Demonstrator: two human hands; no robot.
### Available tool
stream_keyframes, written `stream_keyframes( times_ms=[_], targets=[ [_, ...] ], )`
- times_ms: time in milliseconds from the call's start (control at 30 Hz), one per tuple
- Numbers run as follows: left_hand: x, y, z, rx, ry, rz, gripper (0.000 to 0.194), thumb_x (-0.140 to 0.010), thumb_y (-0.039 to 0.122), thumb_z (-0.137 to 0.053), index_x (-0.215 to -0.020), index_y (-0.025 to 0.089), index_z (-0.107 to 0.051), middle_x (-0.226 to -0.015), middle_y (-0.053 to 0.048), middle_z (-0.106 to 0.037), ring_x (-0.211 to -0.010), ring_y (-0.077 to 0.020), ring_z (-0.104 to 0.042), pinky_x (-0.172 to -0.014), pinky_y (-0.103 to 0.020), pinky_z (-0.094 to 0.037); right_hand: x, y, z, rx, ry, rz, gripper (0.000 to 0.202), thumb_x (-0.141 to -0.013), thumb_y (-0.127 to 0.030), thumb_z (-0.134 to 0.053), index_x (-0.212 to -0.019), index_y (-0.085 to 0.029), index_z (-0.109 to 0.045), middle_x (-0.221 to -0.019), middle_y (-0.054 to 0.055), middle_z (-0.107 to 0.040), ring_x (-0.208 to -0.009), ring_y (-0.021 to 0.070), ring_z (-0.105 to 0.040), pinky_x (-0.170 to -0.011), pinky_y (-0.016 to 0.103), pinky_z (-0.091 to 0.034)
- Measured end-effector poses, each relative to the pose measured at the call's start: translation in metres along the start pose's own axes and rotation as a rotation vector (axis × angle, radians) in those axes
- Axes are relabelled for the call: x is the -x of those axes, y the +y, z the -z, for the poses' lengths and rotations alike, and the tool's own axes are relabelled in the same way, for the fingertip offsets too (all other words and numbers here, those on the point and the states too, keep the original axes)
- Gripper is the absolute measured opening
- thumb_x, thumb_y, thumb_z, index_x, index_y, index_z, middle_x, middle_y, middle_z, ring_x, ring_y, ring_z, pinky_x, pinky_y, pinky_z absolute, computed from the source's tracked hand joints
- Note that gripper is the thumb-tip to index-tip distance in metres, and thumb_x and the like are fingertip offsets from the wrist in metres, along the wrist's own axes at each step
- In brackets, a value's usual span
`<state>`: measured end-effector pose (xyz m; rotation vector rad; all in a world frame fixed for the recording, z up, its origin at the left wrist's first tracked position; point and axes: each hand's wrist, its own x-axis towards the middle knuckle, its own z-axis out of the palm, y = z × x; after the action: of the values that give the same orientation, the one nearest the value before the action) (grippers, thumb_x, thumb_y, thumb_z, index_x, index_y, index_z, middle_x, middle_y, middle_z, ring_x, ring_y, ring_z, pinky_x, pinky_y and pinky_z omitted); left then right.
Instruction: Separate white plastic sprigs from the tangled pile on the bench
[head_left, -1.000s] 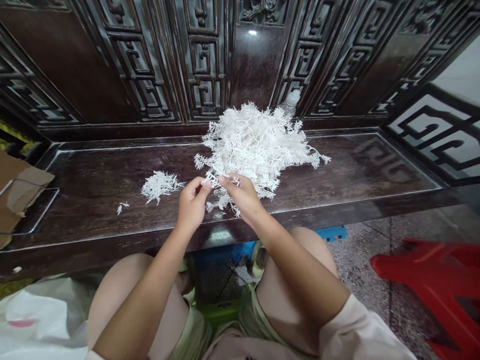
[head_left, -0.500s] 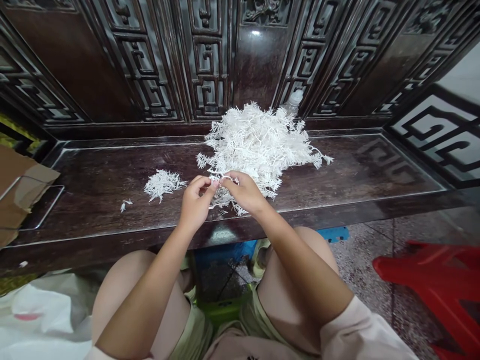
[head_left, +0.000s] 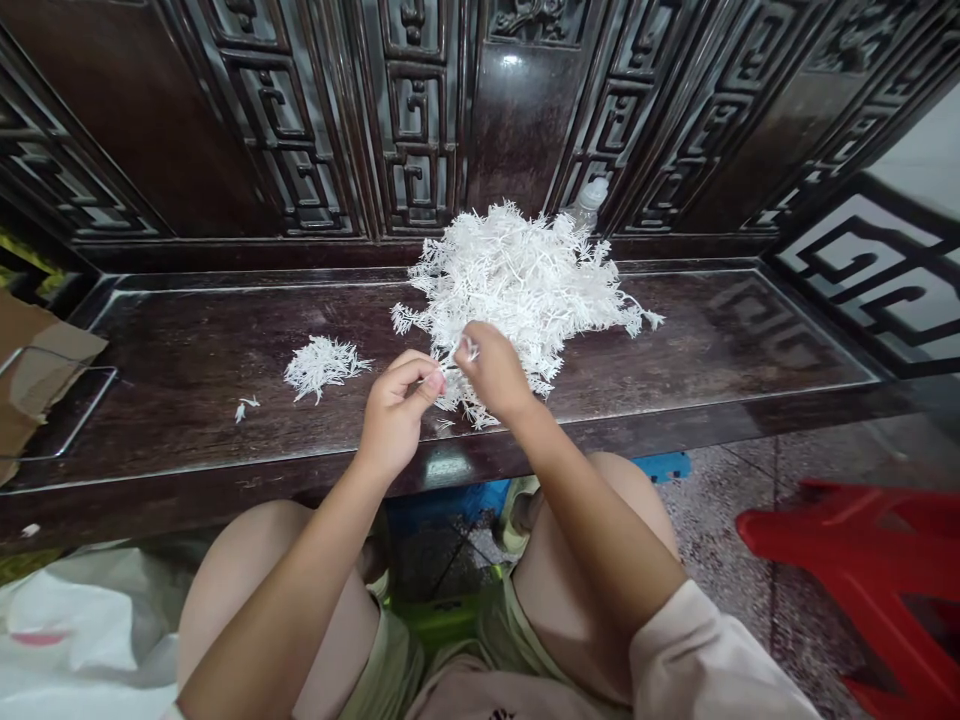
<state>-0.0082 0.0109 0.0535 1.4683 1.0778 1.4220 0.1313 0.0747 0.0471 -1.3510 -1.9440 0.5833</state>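
A large heap of white branched plastic sprigs [head_left: 525, 270] lies on the dark wooden bench. At its front edge, my left hand [head_left: 397, 400] pinches a thin white sprig piece [head_left: 448, 366] between thumb and forefinger. Just to the right, my right hand [head_left: 491, 370] is closed, slightly blurred, with white strands showing at its fingers. The white piece spans the small gap between both hands. Left of my hands sits a smaller pile of short white sprigs [head_left: 324, 367], and a few loose bits [head_left: 244, 407] lie beyond it.
A clear bottle with a white cap [head_left: 592, 195] stands behind the heap, against the carved back panel. Torn cardboard [head_left: 45, 360] with a metal wire frame is at the left end of the bench [head_left: 720, 370]. A red plastic stool [head_left: 862, 560] stands at lower right.
My right hand has turned and closed more, drawing slightly away from the left at the fingertips. My left hand keeps its pinch in nearly the same place.
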Motion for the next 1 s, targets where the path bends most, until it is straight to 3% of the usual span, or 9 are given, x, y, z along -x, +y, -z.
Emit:
stream_keyframes(
  times_ms=[67, 100, 167, 267, 433, 533, 633, 833, 1000],
  targets=[
    [0.001, 0.009, 0.007, 0.101, -0.028, -0.012, 0.02, -0.077, 0.025, -0.052, -0.058, 0.018, -0.055, -0.07, -0.002, -0.05, -0.07, -0.014, -0.048, -0.068, -0.028, -0.038, -0.007, 0.011, 0.007, 0.016, 0.058, -0.154, 0.01, -0.076, -0.022, -0.04, -0.068, -0.018, -0.043, -0.067, 0.001, -0.046, -0.063, 0.0132, -0.04, -0.061, 0.027, -0.029],
    [0.0, 0.011, 0.012, 0.137, -0.009, 0.001, 0.02, -0.077, 0.024, -0.052, -0.058, 0.018, -0.054, -0.07, -0.002, -0.05, -0.07, -0.0142, -0.049, -0.069, -0.029, -0.038, -0.009, 0.013, 0.011, -0.022, 0.038, -0.153, 0.011, -0.077, -0.024, -0.042, -0.068, -0.017, -0.044, -0.067, 0.001, -0.047, -0.064, 0.0133, -0.041, -0.063, 0.027, -0.03],
    [-0.004, 0.011, 0.022, 0.17, 0.051, 0.074, 0.021, -0.075, 0.022, -0.05, -0.055, 0.018, -0.051, -0.067, -0.002, -0.051, -0.071, -0.0147, -0.051, -0.072, -0.03, -0.039, -0.009, 0.011, 0.017, -0.175, -0.052, -0.122, 0.016, -0.078, -0.031, -0.044, -0.071, -0.018, -0.048, -0.069, 0.0, -0.049, -0.066, 0.013, -0.044, -0.065, 0.028, -0.032],
    [-0.011, 0.004, 0.029, 0.198, 0.092, 0.227, 0.021, -0.072, 0.02, -0.047, -0.051, 0.018, -0.043, -0.063, -0.002, -0.05, -0.07, -0.0152, -0.052, -0.073, -0.031, -0.041, 0.001, -0.003, 0.013, -0.4, -0.194, -0.202, 0.021, -0.077, -0.038, -0.046, -0.071, -0.018, -0.05, -0.065, -0.002, -0.048, -0.059, 0.0109, -0.045, -0.064, 0.028, -0.035],
    [-0.009, -0.007, 0.018, 0.217, 0.098, 0.414, 0.025, -0.07, 0.024, -0.043, -0.048, 0.019, -0.032, -0.057, 0.0, -0.045, -0.061, -0.0133, -0.05, -0.066, -0.028, -0.042, 0.013, -0.019, -0.002, -0.632, -0.368, -0.231, 0.022, -0.072, -0.039, -0.054, -0.071, -0.018, -0.054, -0.065, -0.002, -0.053, -0.061, 0.0103, -0.049, -0.064, 0.028, -0.039],
    [-0.008, -0.014, 0.013, 0.075, 0.134, 0.44, 0.026, -0.073, 0.028, -0.045, -0.05, 0.018, -0.038, -0.057, 0.0, -0.046, -0.061, -0.013, -0.048, -0.063, -0.026, -0.04, 0.014, -0.02, -0.005, -0.678, -0.365, -0.246, 0.021, -0.072, -0.038, -0.056, -0.071, -0.017, -0.056, -0.065, -0.001, -0.055, -0.062, 0.0098, -0.05, -0.065, 0.028, -0.04],
    [-0.007, -0.021, 0.012, -0.034, 0.082, 0.427, 0.026, -0.076, 0.034, -0.046, -0.056, 0.018, -0.048, -0.06, -0.001, -0.05, -0.062, -0.0133, -0.048, -0.063, -0.026, -0.039, 0.013, -0.019, -0.005, -0.71, -0.35, -0.253, 0.021, -0.072, -0.038, -0.056, -0.069, -0.017, -0.057, -0.065, -0.002, -0.054, -0.063, 0.0093, -0.05, -0.066, 0.027, -0.04],
    [-0.006, -0.026, 0.009, 0.001, 0.035, 0.397, 0.027, -0.079, 0.038, -0.045, -0.067, 0.016, -0.054, -0.066, -0.001, -0.055, -0.065, -0.014, -0.051, -0.064, -0.026, -0.041, 0.013, -0.016, -0.006, -0.748, -0.355, -0.284, 0.022, -0.07, -0.038, -0.057, -0.07, -0.016, -0.058, -0.066, -0.002, -0.054, -0.064, 0.0094, -0.05, -0.067, 0.027, -0.04],
    [-0.005, -0.03, 0.004, 0.046, 0.038, 0.464, 0.038, -0.077, 0.052, -0.043, -0.069, 0.016, -0.054, -0.062, -0.001, -0.052, -0.059, -0.0123, -0.049, -0.059, -0.026, -0.041, 0.013, -0.018, -0.005, -0.716, -0.381, -0.328, 0.021, -0.068, -0.037, -0.059, -0.068, -0.016, -0.058, -0.064, -0.002, -0.054, -0.062, 0.0095, -0.049, -0.07, 0.028, -0.039]
  ],
)
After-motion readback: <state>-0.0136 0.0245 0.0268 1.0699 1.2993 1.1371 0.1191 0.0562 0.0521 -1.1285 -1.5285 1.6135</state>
